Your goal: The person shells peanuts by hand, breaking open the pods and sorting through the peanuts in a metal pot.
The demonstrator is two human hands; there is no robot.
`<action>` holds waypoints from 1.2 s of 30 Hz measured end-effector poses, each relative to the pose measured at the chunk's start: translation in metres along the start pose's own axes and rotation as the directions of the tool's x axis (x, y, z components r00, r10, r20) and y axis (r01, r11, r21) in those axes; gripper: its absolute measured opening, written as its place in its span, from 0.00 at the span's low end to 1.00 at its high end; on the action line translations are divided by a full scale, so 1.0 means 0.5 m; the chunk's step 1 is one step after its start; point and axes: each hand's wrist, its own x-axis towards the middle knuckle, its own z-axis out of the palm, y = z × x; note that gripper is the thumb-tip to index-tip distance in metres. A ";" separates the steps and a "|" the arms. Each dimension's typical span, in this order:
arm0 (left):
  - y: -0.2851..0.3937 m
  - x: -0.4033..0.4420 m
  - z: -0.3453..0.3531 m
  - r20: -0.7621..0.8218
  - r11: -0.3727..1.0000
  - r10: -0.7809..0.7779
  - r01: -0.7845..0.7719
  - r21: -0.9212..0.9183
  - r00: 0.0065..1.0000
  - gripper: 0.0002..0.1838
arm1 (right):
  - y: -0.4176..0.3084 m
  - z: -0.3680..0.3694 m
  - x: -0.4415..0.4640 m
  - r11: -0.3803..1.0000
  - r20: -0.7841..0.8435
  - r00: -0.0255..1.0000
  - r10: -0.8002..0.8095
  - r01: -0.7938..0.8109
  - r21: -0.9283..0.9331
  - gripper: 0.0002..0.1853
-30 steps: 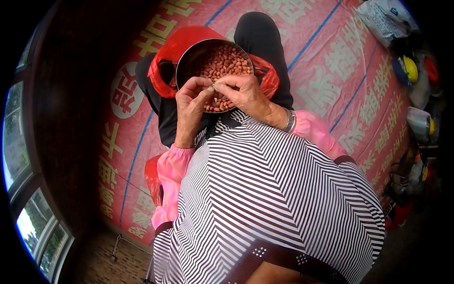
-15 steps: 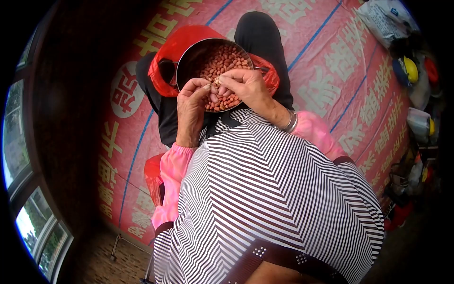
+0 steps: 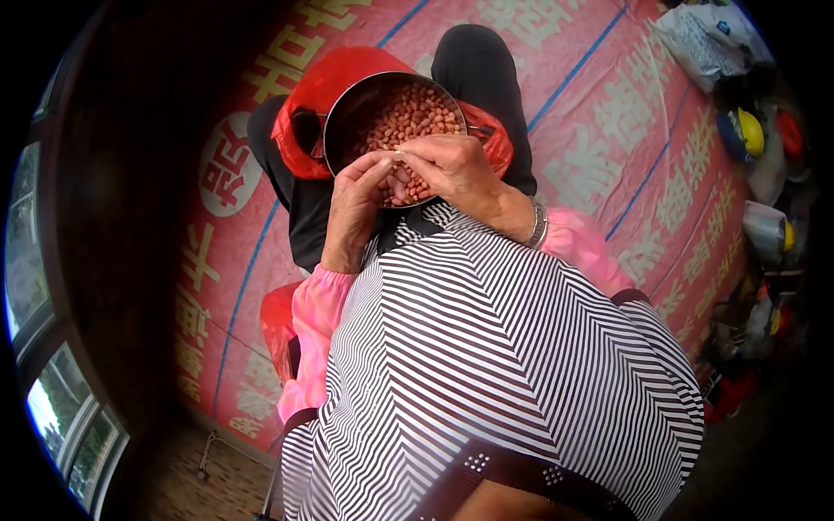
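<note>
A round dark metal pan (image 3: 347,130) rests between the knees, holding many reddish-brown peanuts (image 3: 415,111). Over the pan's near part, my left hand (image 3: 358,195) has its thumb and forefinger pinched together. My right hand (image 3: 456,174) meets it from the right, also in a pinch, with the fingertips touching or nearly so. What lies between the fingertips is too small to make out. Pinkish curled fingers and some peanuts show below the fingertips.
Red plastic bags (image 3: 334,74) lie around the pan, between black-trousered legs (image 3: 478,82). A pink printed sheet (image 3: 599,130) covers the floor. White bags (image 3: 708,39), a yellow and blue item (image 3: 749,132) and other clutter line the right side. Windows (image 3: 30,252) stand at the left.
Both hands first parted slightly at the fingertips, showing a pale bit at the right fingers, and are now together again. The right hand has turned a little more over the pan.
</note>
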 end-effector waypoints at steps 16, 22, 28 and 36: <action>-0.001 0.008 -0.017 0.156 0.966 -0.138 0.168 -0.196 0.978 0.09 | -0.012 -0.001 -0.008 0.998 -0.041 0.997 -0.059 0.059 -0.015 0.09; 0.002 0.006 -0.008 -0.006 0.998 -0.016 0.015 -0.064 1.000 0.08 | -0.016 0.004 -0.010 0.998 -0.112 0.993 -0.046 0.049 0.027 0.05; 0.008 0.005 -0.005 -0.040 0.998 0.000 -0.002 -0.060 0.999 0.08 | -0.018 -0.004 -0.018 1.000 -0.032 0.999 0.003 -0.003 0.009 0.07; 0.012 -0.002 0.010 -0.015 0.998 0.016 -0.015 0.053 1.000 0.07 | -0.033 -0.002 -0.022 0.901 -0.017 0.967 0.255 -0.231 0.366 0.05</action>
